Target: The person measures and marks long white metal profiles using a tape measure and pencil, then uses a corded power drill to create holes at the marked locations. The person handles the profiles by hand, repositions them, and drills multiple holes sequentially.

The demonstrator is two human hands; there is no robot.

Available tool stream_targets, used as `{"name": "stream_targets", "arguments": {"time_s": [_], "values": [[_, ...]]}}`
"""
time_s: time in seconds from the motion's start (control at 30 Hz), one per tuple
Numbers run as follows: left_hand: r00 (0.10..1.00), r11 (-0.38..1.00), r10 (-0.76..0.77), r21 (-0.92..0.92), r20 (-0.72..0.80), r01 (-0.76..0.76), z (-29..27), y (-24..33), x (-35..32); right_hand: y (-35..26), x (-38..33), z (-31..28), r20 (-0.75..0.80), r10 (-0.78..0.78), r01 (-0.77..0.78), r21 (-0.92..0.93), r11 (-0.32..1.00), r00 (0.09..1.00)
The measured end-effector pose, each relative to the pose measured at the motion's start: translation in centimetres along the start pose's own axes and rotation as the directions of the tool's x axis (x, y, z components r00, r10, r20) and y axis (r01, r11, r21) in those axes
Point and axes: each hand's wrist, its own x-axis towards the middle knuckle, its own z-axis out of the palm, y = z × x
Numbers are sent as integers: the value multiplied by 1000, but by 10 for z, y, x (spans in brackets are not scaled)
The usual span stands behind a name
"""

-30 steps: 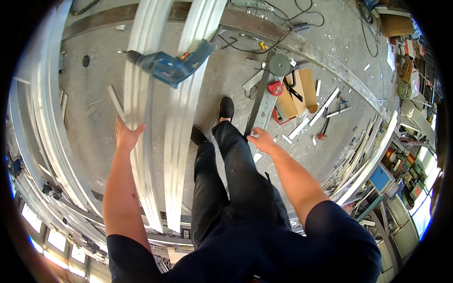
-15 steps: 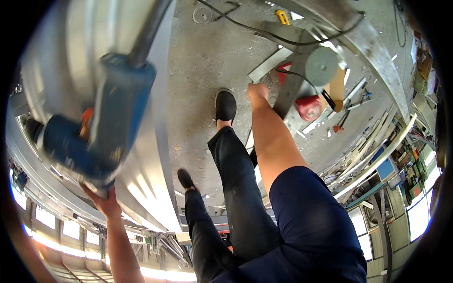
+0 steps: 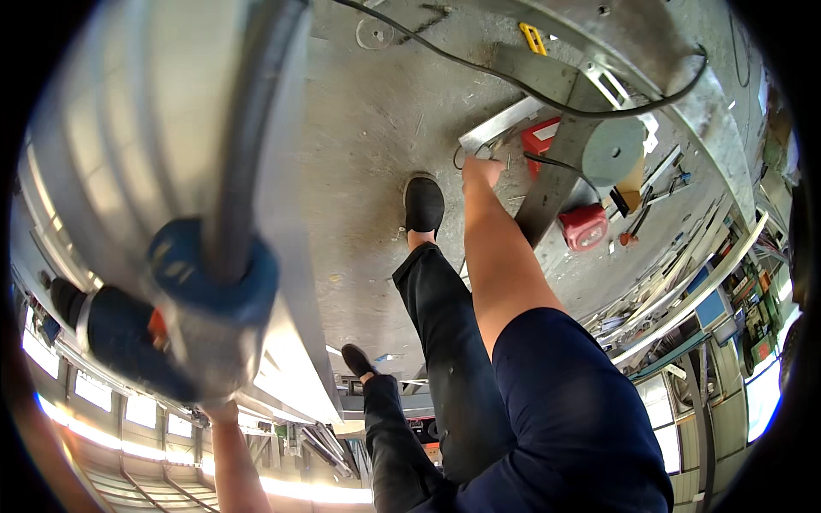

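At the left, a blue corded power drill (image 3: 214, 308) with an orange trigger is held up close to me, partly blurred. Its handle end and thick dark cable (image 3: 231, 154) point toward me. My left hand (image 3: 221, 412) grips it from below; the drill hides most of the fingers. My right hand (image 3: 483, 171) hangs over the floor beside a grey metal beam (image 3: 564, 167), its fingers curled. Thin dark loops show at those fingers, but I cannot make out what they belong to.
Large bright sheet metal (image 3: 295, 342) stands along my left. On the right lie a red tape measure (image 3: 584, 227), a red box (image 3: 539, 141), a round grey disc (image 3: 612, 152), a yellow cutter (image 3: 532, 38) and metal offcuts. A dark cable (image 3: 479, 67) arches across.
The drill has tipped so that its handle end and cable face me more, and my left hand has moved lower behind it. My right hand has shifted slightly right; thin loops now show there.
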Motion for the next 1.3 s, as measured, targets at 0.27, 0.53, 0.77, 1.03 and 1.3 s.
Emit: {"name": "stream_targets", "arguments": {"time_s": [0.27,0.53,0.77,1.03,1.3], "values": [[974,966,170,223,-150,-134,51,97,-11,28,-141,-111,834,97,-352,121,928,543],[983,950,125,301,-135,-79,49,157,-9,-10,-215,-292,828,-64,345,-161,925,557],[985,959,126,269,-117,-91,39,162,-14,-104,-259,-400,557,-523,588,75,805,645],[986,963,135,248,-95,-108,30,167,-19,-287,-403,-367,445,-895,996,-82,-41,0],[985,969,127,227,-114,-98,29,165,-15,-417,-444,-222,625,-757,886,-221,-408,-193]]}}
